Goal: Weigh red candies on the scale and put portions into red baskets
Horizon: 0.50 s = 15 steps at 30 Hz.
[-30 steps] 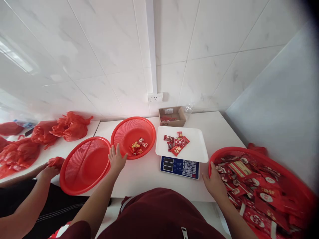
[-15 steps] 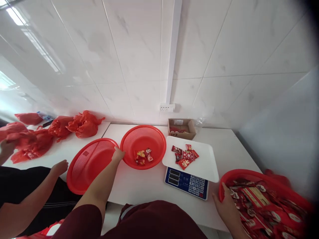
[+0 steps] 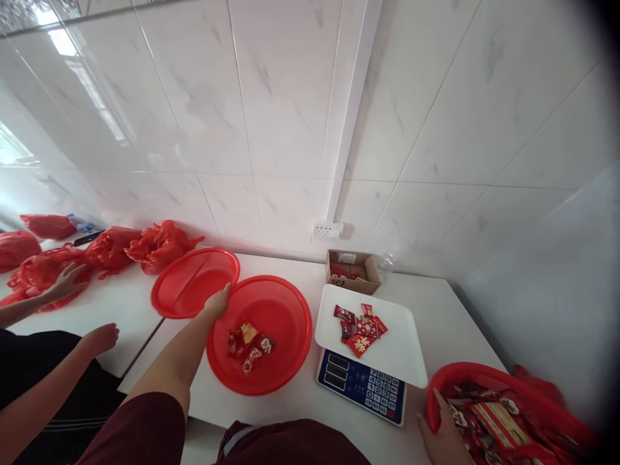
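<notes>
My left hand [image 3: 217, 303] is closed on the right rim of a red plastic basket [image 3: 179, 274], which shows only its bare inside. Close against that hand stands a second red basket [image 3: 285, 329], with several wrapped candies [image 3: 249, 345] at its bottom. My right hand [image 3: 444, 433] grips the left rim of a third red basket [image 3: 465, 370] full of red-wrapped candies and packets [image 3: 504, 423]. Between my hands is a digital scale [image 3: 361, 387]. Its white tray [image 3: 402, 342] bears several red candy packets [image 3: 361, 329].
A small cardboard box [image 3: 352, 271] with red packets stands behind the scale, near a wall socket [image 3: 328, 229]. Tied red plastic bags [image 3: 162, 245] lie along the table's left side. A co-worker's hand [image 3: 70, 281] touches one bag; their other hand [image 3: 99, 339] is nearer me.
The left basket has moved back toward the wall with my left hand on its rim. The middle basket has come nearer to me and left. The co-worker's far hand has moved right onto a bag.
</notes>
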Tool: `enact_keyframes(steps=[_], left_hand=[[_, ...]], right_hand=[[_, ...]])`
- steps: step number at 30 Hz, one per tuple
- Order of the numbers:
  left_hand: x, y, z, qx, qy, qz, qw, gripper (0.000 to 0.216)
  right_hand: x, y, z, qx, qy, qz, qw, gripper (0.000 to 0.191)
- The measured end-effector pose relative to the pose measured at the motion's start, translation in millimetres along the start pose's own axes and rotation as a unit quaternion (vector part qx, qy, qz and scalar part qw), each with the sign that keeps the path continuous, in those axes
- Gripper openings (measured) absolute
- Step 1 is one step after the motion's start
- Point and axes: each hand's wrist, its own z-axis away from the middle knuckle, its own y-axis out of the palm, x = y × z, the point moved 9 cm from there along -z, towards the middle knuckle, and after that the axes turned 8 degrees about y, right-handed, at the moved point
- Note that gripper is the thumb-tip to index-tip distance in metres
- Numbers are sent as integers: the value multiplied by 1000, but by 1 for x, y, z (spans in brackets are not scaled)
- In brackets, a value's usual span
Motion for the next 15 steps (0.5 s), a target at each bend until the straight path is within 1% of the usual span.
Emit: enact_keyframes(steps=[3,6,9,12,15], left_hand=[[3,-7,2,7,44,-12,999,70],[0,-12,7,15,98,-18,995,70],[-3,-15,12,13,124,-2,992,64],[-9,-12,16,14,131,15,991,57],[-27,-1,22,27,149,26,988,54]], right_hand=[[0,-1,-1,-6,1,-5,1000,85],[-3,0,-2,-10,4,-6,1000,85],[-5,1,-3,-13,-3,-9,1000,85],[-7,1,-4,-13,-2,-11,1000,85],[-6,1,-5,-11,-4,-14,1000,83]])
